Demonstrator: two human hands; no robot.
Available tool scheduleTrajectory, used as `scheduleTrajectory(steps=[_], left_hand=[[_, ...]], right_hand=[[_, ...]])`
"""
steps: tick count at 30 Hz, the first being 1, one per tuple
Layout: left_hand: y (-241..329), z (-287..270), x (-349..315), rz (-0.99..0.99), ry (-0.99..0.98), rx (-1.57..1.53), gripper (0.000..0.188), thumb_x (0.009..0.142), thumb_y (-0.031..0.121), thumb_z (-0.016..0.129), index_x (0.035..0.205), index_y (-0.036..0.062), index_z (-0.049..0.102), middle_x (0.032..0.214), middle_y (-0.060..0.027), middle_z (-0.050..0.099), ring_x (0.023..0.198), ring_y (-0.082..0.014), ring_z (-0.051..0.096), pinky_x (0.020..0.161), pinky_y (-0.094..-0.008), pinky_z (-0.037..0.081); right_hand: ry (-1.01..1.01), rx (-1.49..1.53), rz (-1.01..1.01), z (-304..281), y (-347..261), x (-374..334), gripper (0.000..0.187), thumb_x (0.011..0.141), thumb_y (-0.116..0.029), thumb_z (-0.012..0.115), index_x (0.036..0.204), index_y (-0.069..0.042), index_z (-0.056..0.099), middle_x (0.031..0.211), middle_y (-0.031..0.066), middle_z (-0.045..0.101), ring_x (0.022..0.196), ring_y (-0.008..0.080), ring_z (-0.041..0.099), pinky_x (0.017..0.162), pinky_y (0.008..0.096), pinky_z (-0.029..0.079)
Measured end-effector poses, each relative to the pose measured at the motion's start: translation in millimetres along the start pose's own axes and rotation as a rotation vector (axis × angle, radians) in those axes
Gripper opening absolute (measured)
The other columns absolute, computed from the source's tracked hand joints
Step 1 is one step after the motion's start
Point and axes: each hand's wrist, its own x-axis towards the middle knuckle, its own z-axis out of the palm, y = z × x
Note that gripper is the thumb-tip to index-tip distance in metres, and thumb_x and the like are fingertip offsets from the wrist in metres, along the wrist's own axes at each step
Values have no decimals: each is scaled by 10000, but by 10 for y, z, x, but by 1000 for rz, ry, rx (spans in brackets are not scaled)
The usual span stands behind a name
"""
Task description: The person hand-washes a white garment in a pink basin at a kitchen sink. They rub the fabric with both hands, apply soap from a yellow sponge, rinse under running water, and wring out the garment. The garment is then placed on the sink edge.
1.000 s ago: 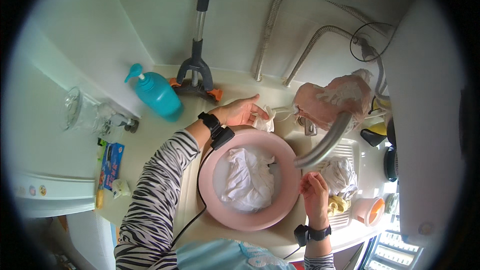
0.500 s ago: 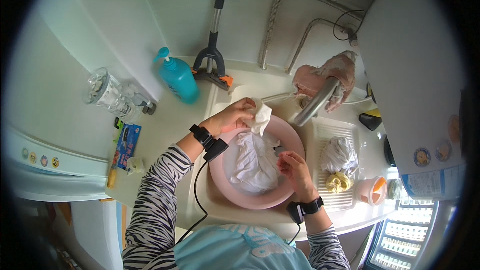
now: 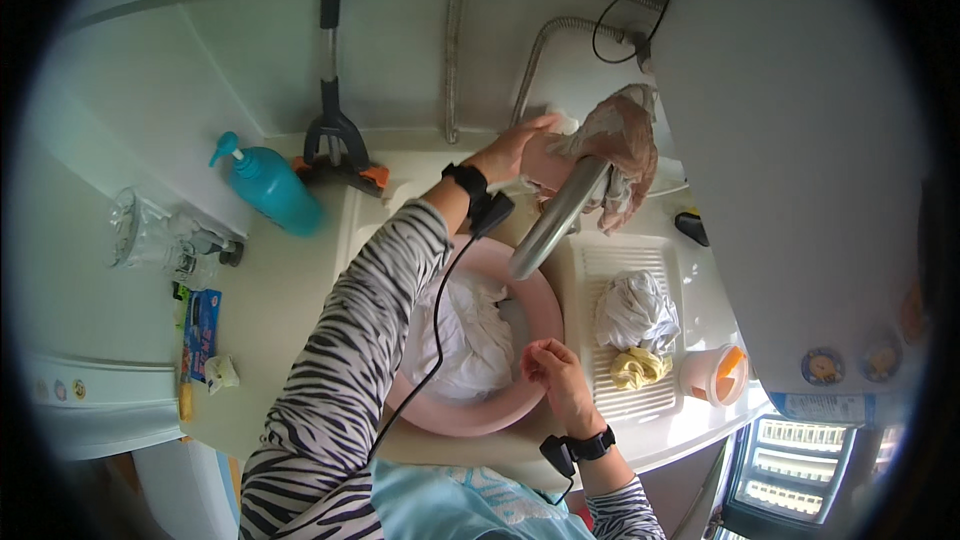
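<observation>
My left hand point(image 3: 520, 148) reaches out behind the basin, beside the pink and white cloth point(image 3: 628, 135) draped over the metal faucet point(image 3: 560, 220). A bit of the small white cloth point(image 3: 566, 124) shows at its fingertips; the faucet cloth partly hides these fingers. Over the right rim of the pink basin point(image 3: 543, 312), my right hand point(image 3: 560, 380) hangs with its fingers curled in. Whether anything is between them is hidden. White laundry point(image 3: 475, 340) lies in the basin in whitish water, partly covered by my left sleeve.
A ribbed drainboard point(image 3: 590, 395) to the right bears a white cloth bundle point(image 3: 636, 308) and a yellow cloth point(image 3: 640, 368). Beside it stands a tub point(image 3: 708, 376) with something orange. A teal pump bottle point(image 3: 275, 190) and a black-and-orange mop point(image 3: 340, 155) stand back left.
My left hand has moved from above the basin, away and to the right, to the faucet cloth with the small white cloth. My right hand stays near the basin rim. The view has shifted.
</observation>
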Motion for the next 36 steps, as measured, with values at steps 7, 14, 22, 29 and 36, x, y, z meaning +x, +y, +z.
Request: scheduleTrajectory(steps=[7, 14, 22, 29, 36], left_hand=[[111, 22, 11, -120, -146, 132, 570, 872, 392, 561, 1338, 87, 444, 1284, -60, 509, 1200, -168, 463, 1016, -349, 369], [318, -13, -743, 36, 225, 354, 314, 904, 248, 553, 1158, 63, 559, 1142, -40, 582, 1064, -159, 546, 893, -335, 444], [-1735, -491, -2667, -154, 1022, 941, 351, 792, 145, 572, 1142, 125, 550, 1098, -174, 548, 1029, -318, 516, 869, -421, 412], [-2294, -280, -3221, -144, 934, 540, 675, 754, -102, 480, 1389, 86, 347, 1368, -225, 412, 1273, -349, 398, 1033, -373, 339], [-1917, 24, -3560, -314, 1127, 605, 690, 671, -151, 384, 1306, 110, 457, 1315, -246, 426, 1237, -390, 386, 1040, -398, 311]], right_hand=[[51, 23, 12, -159, 8, 149, 112, 918, -173, 540, 871, -82, 584, 782, 25, 609, 694, 113, 559, 637, 232, 421], [-53, -71, 121, -195, 229, 797, 142, 900, -190, 520, 939, -65, 575, 859, 44, 615, 762, 131, 569, 682, 260, 446], [166, -729, -28, -44, 1164, 1913, 631, 825, -273, 623, 1364, -99, 344, 1232, 166, 499, 1113, 302, 491, 939, 435, 389], [-165, -1057, 27, -125, 1347, 1809, 772, 733, -291, 744, 1360, -40, 370, 1330, 198, 455, 1245, 291, 434, 1034, 340, 339], [345, -610, -289, -211, 1337, 1656, 611, 776, -209, 699, 1295, -24, 434, 1335, 215, 447, 1247, 308, 422, 1010, 356, 364]])
